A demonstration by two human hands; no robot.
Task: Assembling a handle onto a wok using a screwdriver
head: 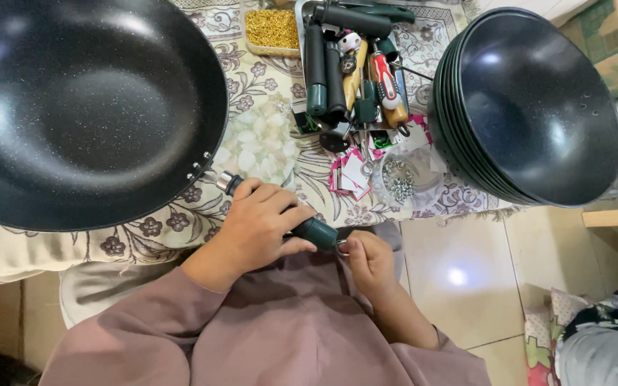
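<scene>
- Where the head camera looks down at the lap, a dark green handle (309, 227) runs slantwise from the rim of a big black wok (87, 107) toward the person's body; it is a smooth rounded bar with a shiny metal collar at the wok end.
- The left hand (255, 225) is wrapped around the middle of the handle, fingers curled over the top and thumb underneath, hiding most of its length.
- The right hand (368, 256) is pinched on a small metal ring (340, 247) at the handle's free end, fingertips bunched tight together.
- The wok is wide and round, its dark inner coating speckled with pale flecks and glossy under the light, with small rivets showing at the rim beside the collar.
- It rests on a cream floral cloth (266, 136) with brown borders.
- Farther off, a tray (299, 21) holds more green handles and screwdrivers.
- A stack of black woks (531, 107) leans at the right, nested closely.
- A clear bowl of small metal fittings (398, 179) sits between the tray and the hands.
</scene>
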